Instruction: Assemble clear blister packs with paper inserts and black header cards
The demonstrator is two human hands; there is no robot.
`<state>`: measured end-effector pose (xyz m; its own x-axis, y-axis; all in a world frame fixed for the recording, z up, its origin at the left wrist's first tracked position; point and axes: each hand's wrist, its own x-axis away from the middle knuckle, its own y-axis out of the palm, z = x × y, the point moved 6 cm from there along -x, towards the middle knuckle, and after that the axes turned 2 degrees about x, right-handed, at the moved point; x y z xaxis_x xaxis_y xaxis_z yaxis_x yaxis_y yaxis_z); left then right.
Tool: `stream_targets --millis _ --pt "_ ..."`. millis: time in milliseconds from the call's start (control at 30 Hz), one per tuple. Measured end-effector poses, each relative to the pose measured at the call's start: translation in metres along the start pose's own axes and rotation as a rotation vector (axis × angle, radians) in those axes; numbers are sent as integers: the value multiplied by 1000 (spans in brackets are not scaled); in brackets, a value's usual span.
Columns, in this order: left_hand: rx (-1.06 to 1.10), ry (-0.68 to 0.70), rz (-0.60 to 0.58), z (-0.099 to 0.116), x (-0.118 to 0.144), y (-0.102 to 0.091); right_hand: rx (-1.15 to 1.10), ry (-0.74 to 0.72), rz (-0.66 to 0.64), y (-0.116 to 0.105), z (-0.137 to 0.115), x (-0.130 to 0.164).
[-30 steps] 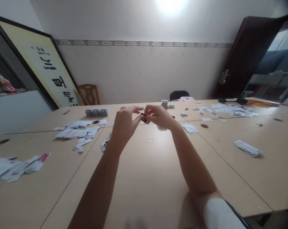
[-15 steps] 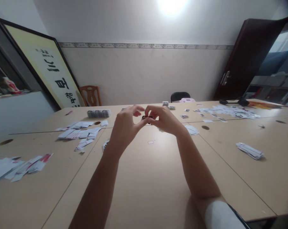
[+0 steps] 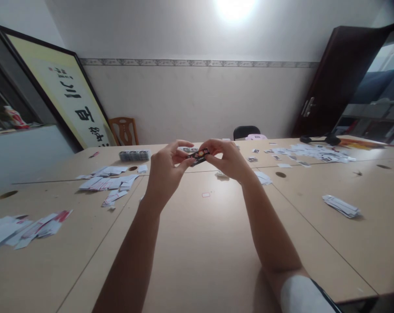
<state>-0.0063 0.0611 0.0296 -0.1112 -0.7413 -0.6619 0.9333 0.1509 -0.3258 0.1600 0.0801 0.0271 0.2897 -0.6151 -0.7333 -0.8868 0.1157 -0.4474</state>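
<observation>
Between my two hands, above the far middle of the table, is a small dark box-like piece (image 3: 199, 156) with an orange and white printed pattern. My left hand (image 3: 168, 167) pinches its left end with thumb and fingers. At the right end, my right hand (image 3: 227, 158) grips it with thumb and forefinger. The piece tilts slightly, its right end higher. Behind the hands lie small printed pieces (image 3: 188, 150), partly covered by my fingers. Beneath my right hand rests a small whitish item (image 3: 222, 175) that I cannot make out.
Stacked small packs (image 3: 135, 155) stand at the back left, with white paper slips (image 3: 108, 182) in front. More papers (image 3: 37, 228) lie at the left edge. Scattered slips (image 3: 314, 153) and a black headset-like object (image 3: 321, 139) are back right. A bundle of strips (image 3: 341, 206) lies right.
My hands have moved slightly apart, the left one going left. The dark piece, mostly hidden before, now shows its printed face between them.
</observation>
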Motion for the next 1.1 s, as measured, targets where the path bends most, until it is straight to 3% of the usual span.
stream_targets --millis 233,600,733,800,900,1000,1100 --pt "103 13 -27 7 2 1 -291 93 72 6 21 -7" --pt "168 -72 53 -7 -2 -1 -274 18 5 -1 11 -2" --pt "129 -82 111 -11 -5 -6 -310 17 18 -5 24 -9" --pt "36 -57 173 -10 -5 -14 -335 44 97 -11 44 -13" --pt "-34 10 223 -2 -3 -24 -348 171 193 -15 95 -14" --pt "17 17 196 4 -1 -29 -172 432 101 -4 161 0" --pt "46 -1 162 7 1 -30 -27 560 86 6 212 21"
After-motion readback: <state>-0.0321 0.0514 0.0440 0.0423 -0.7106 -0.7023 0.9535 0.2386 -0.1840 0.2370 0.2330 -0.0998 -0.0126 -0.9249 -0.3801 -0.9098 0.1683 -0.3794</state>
